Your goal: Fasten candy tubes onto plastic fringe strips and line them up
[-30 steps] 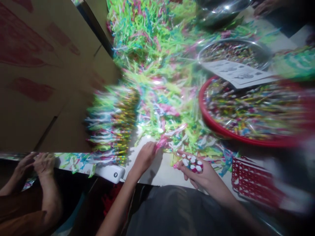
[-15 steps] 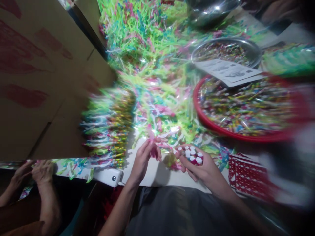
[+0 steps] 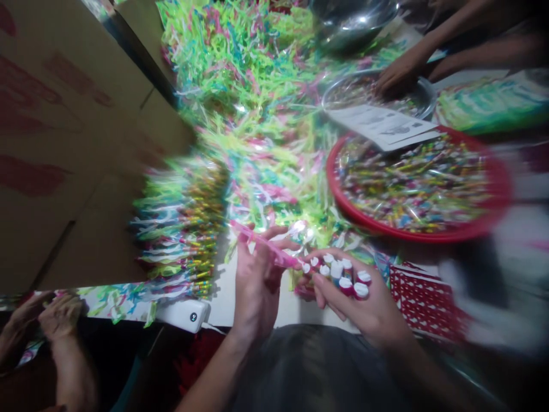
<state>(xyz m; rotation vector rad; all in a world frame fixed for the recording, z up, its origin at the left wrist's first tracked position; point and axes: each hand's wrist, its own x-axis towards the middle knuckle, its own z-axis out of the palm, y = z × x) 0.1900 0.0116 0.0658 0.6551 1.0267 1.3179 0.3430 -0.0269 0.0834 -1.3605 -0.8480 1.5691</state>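
Observation:
In the head view, my left hand (image 3: 257,286) is closed round a thin pink plastic strip (image 3: 278,252). The strip slants down to the right, and its lower end meets the small white-tipped sticks (image 3: 337,269) in my right hand (image 3: 369,312). My right fingers are wrapped round several of these sticks, white ends up, with pinkish-red bodies partly hidden. Whether the strip is fixed to one of them I cannot tell. A loose heap of green, pink, white and blue strips (image 3: 240,74) lies beyond both hands.
Left stand a cardboard box (image 3: 86,143) and a row of yellow sticks with streamers (image 3: 189,229). A white power bank (image 3: 184,315) lies at the table edge. Right are a red basin (image 3: 360,220), a paper sheet (image 3: 386,126), a metal bowl (image 3: 328,100) and red patterned packs (image 3: 424,300). Co-workers' hands show left and top right.
My left hand has turned and moved closer to my right hand, stretching the pink strip out towards the sticks. A co-worker's hand has come into the metal bowl. The whole view has shifted slightly.

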